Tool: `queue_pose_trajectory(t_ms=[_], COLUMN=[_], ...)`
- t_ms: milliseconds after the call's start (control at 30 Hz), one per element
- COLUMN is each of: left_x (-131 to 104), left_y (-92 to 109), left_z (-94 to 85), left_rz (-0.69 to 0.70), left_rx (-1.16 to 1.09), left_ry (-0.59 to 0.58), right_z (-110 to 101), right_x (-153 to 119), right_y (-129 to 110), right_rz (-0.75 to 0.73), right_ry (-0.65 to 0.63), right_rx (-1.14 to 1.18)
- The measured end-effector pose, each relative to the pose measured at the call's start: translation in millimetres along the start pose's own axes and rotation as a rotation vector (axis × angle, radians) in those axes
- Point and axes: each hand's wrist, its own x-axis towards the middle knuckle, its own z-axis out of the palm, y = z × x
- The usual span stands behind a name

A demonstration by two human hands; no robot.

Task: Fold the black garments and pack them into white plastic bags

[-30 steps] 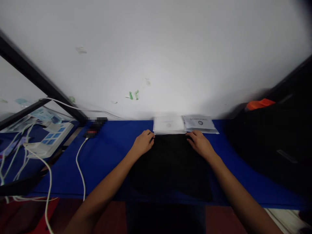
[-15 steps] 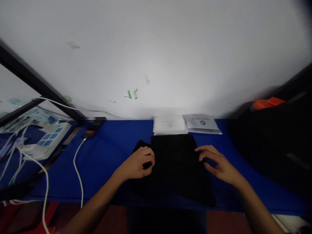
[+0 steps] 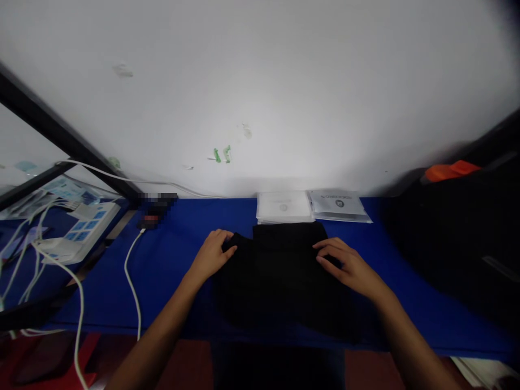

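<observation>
A piece of black clothing (image 3: 284, 276) lies spread over the blue-covered table in front of me; its dark folds hide what kind it is. My left hand (image 3: 212, 253) is at its left edge, thumb and fingers apart, fingertips touching the upper left corner. On the right side, my right hand (image 3: 345, 265) rests its fingertips on the cloth, with the fingers spread. Just behind the top edge are a stack of white packets (image 3: 283, 207) and a grey-white plastic packet (image 3: 339, 206) with a printed logo.
A big black bag-like item (image 3: 455, 244) with an orange piece (image 3: 453, 170) fills the right side. At left stand a power strip (image 3: 83, 230), white cables (image 3: 81, 303) and a blurred-out dark device (image 3: 158, 208). A white wall (image 3: 260, 81) rises behind the table.
My left hand has moved left from the cloth's inner part to its left edge, and its fingers have opened. My right hand has shifted slightly left onto the cloth.
</observation>
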Motion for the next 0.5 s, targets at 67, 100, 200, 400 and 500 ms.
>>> queue_pose_trajectory(t_ms=[67,100,200,400,500], left_x=[-1.4,-3.0,-12.5,-37.4,-43.3], left_y=[5.5,9.5,21.6,24.7,16.0], left_z=[-5.5,-9.5,-23.1,-26.4,-18.8], left_rz=[0.038,0.073,0.193,0.236,0.134], left_rx=[-0.047,-0.09,-0.243,-0.253,-0.173], left_ry=[0.061,0.091,0.049,-0.328,-0.313], right_z=[4.1,6.1,11.2,19.0,20.4], right_x=[2.9,3.3,1.3,-4.8,-5.0], right_y=[-1.1,-1.0,2.1,9.0,8.6], right_rz=[0.004,0.005,-0.003,-0.004,0.018], right_ry=[0.002,0.005,0.01,-0.002,-0.015], right_rx=[0.009,0.012,0.022,0.023,0.012])
